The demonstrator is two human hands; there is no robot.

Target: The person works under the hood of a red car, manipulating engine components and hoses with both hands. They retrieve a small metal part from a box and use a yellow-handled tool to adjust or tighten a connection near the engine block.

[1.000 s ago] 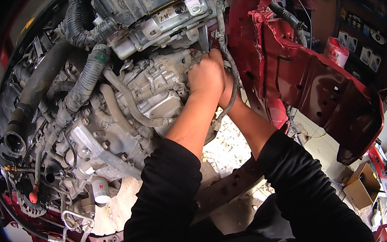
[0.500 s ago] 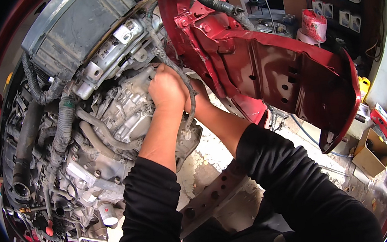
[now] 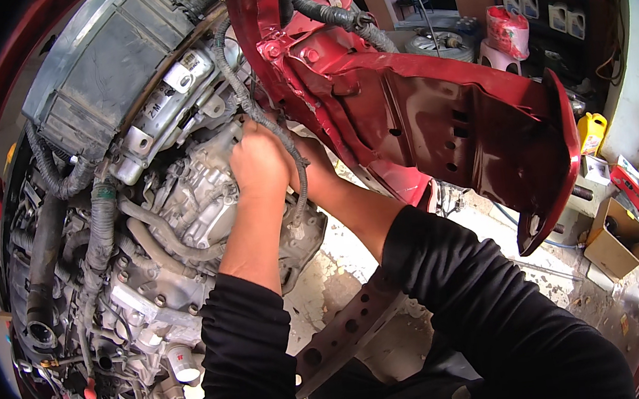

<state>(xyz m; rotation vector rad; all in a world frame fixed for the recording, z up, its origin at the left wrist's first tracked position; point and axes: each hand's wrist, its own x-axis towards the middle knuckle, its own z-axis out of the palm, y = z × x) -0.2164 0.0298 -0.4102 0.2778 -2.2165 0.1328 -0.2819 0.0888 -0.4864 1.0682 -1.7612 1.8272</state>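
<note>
"What was the largest thing there?"

"The red body panel (image 3: 437,121) and the engine (image 3: 152,296), panel to the right, engine to the left. The engine looked far too heavy to lift bare-handed; the panel looked like stiff sheet metal, with edges I would have kept off"

"Where was the metal casing (image 3: 203,194)?"

"At the engine's upper right, near the inner side of the red panel. I judged it hard, rigid and weighty. It looked dusty, and any oil under that dirt could have made it slippery, so its ribs and raised edges seemed the surest hold"

"And the grey cable (image 3: 277,131)?"

"It hung down past the casing in a loose curve. Its ribbed sleeve suggested something light and bendy, tougher in the middle than at the ends. I would have taken it along its length and not tugged at an end"

"What about the fingers?"

"The left hand (image 3: 259,163) was curled at the casing's right side, and the right hand (image 3: 314,170) sat just beside it, partly behind the cable. The fingertips were hidden on both, so I could not tell whether they grasped a part, clenched on nothing or had let go"
</note>
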